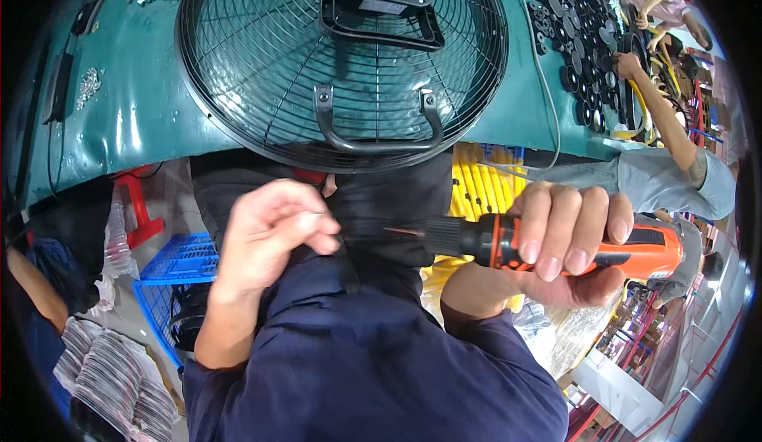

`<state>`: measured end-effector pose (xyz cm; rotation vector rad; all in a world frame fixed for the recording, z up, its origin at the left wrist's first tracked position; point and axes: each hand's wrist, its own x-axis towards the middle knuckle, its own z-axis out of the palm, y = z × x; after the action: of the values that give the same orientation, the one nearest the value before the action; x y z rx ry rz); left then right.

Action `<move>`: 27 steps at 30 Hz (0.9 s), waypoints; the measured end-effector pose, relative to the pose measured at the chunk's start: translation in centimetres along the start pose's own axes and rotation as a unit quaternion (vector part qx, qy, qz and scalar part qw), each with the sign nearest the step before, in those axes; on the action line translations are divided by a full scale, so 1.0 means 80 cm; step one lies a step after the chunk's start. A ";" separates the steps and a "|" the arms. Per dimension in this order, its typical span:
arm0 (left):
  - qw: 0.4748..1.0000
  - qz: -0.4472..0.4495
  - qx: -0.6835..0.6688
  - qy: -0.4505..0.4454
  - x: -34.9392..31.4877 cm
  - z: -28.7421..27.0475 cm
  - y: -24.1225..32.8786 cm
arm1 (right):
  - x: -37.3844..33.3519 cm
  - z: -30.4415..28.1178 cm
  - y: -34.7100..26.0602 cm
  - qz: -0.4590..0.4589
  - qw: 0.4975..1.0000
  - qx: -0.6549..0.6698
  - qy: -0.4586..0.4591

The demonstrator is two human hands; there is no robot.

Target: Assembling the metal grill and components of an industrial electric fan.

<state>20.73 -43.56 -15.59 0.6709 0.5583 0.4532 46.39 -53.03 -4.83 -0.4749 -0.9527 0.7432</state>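
My right hand (567,232) is wrapped around an orange and black electric screwdriver (644,250), held level over my lap. Its black nose and thin bit (403,231) point left toward my left hand (278,236). That hand is closed, thumb pressed against curled fingers, a short way from the bit's tip; what it pinches, if anything, is too small to make out. Just beyond both hands, a large round black fan (262,101) lies on the bench, wire grille upward. A curved black handle (379,147) is fixed across its near side, and a black bracket (382,13) sits at its middle.
Small screws (89,86) lie on the green bench (135,124) at left. Many black round parts (573,37) spread at right, where another person's arm (663,113) reaches in. A grey cable (544,77) crosses the bench. Below stand a blue crate (178,263) and yellow parts (476,188).
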 end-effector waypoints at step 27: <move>0.980 -0.084 -0.178 0.012 0.033 0.041 -0.043 | -0.015 0.017 0.043 -0.028 0.993 -0.110 -0.014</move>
<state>25.48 -45.98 -16.69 0.2729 0.5345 0.3900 43.52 -51.54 -7.06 -0.6285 -1.0753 0.5977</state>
